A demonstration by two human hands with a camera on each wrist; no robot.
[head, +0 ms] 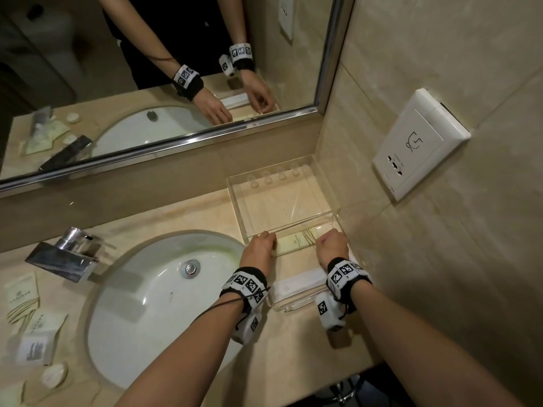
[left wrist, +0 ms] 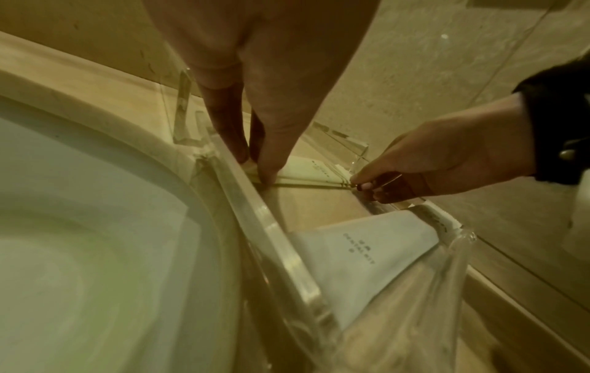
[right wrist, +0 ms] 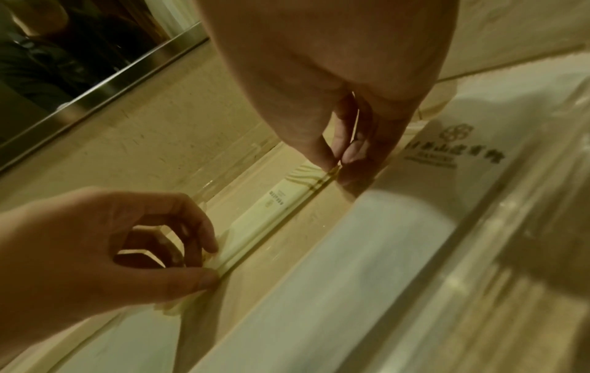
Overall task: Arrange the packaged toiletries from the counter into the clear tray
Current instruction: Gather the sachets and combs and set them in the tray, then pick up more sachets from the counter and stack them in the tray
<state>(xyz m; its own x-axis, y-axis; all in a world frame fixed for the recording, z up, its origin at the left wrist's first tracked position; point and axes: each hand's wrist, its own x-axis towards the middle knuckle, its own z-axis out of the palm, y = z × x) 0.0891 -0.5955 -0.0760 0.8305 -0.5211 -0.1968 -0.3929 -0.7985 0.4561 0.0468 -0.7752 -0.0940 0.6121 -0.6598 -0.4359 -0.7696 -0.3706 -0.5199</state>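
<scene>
So both hands are down inside the clear acrylic tray (head: 323,183) that sits in the counter corner, right of the white oval sink (head: 141,292). They've got a flat cream-coloured paper sachet with thin gold stripes (head: 296,242) stretched between them, one hand at each short end. The left hand (head: 258,248) pinches its end with thumb and fingertips curled onto the packet edge, which is really clear from the right wrist camera (right wrist: 111,242). The right hand (head: 333,245) does the same at the striped end, thumb and index finger pressed together on the corner (right wrist: 335,151). The sachet lies across the tray's floor, just on the near side of a clear divider wall. Whether it's fully resting on the floor or lifted a hair, I can't tell.

Closer to the person in the same tray there's a long white paper-wrapped packet with small printed text (head: 296,284), lying parallel to the sachet with a strip of bare tray floor between them. The right wrist is over its right end.

Over on the left side of the beige marble counter (head: 164,215), well apart from the tray, are a few more cream packets (head: 22,292), a small plastic-wrapped white box (head: 33,346) and a round white wrapped soap (head: 54,376). A chrome faucet (head: 64,255) stands at the back left of the sink.
</scene>
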